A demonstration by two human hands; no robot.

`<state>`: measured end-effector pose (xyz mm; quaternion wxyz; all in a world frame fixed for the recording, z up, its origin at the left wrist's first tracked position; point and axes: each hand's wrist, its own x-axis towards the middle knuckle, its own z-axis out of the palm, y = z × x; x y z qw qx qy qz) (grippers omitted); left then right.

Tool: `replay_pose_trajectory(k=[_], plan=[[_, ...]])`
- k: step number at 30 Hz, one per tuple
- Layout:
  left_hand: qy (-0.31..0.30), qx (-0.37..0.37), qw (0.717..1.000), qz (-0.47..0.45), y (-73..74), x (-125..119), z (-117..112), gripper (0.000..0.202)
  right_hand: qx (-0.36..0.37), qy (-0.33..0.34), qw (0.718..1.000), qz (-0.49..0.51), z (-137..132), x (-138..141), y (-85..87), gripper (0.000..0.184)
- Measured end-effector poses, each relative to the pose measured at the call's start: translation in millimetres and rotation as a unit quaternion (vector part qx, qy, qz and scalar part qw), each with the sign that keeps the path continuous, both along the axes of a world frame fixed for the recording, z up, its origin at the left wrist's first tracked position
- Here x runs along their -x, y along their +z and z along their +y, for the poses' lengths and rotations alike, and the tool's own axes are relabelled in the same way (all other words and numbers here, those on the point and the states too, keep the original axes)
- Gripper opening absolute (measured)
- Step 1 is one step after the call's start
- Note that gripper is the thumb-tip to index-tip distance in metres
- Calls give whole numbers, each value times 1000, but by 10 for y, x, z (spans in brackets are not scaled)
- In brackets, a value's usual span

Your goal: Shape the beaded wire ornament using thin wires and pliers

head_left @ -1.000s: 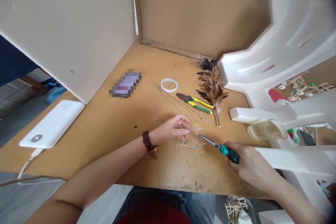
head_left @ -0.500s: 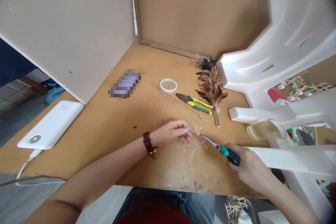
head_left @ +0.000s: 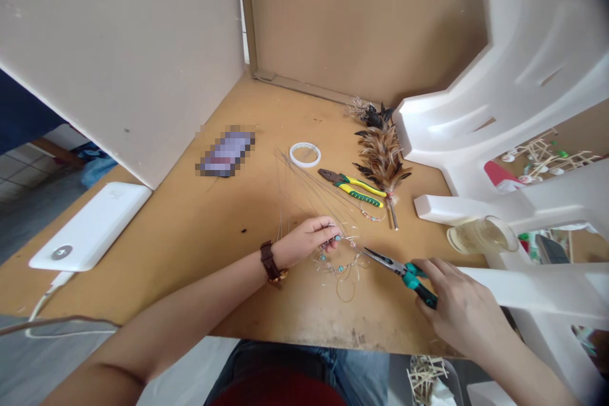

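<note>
I see left hand pinching beaded wire, bodyward of yellow-green pliers; right hand, fingers curled round teal pliers, nose pointing left, slightly outward. Bare tabletop bodyward, to edge.

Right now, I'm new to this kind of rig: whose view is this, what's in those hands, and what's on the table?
No machine: a person works bare-handed, seen by a camera worn on the head, looking forward and down. The left hand pinches a beaded wire loop; the right hand holds long-nose pliers, handles spread, tips near the loop. Beyond the hands, on the table, lie yellow-and-green pliers, a white ring and a feather bundle; a white power bank lies to the left.
</note>
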<state>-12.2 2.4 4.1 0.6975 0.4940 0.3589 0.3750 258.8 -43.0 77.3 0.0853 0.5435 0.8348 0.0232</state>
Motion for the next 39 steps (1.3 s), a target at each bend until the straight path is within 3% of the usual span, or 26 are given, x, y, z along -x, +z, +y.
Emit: replay_pose_trajectory(k=[9, 32, 39], plan=[[15, -81, 994, 74, 48, -54, -93, 29, -80, 5, 997, 1, -81, 350, 10, 30], [50, -136, 978, 147, 68, -63, -139, 22, -136, 3, 989, -52, -196, 523, -64, 28], [78, -120, 982, 124, 85, -79, -154, 23, -152, 10, 986, -75, -264, 540, -98, 24]])
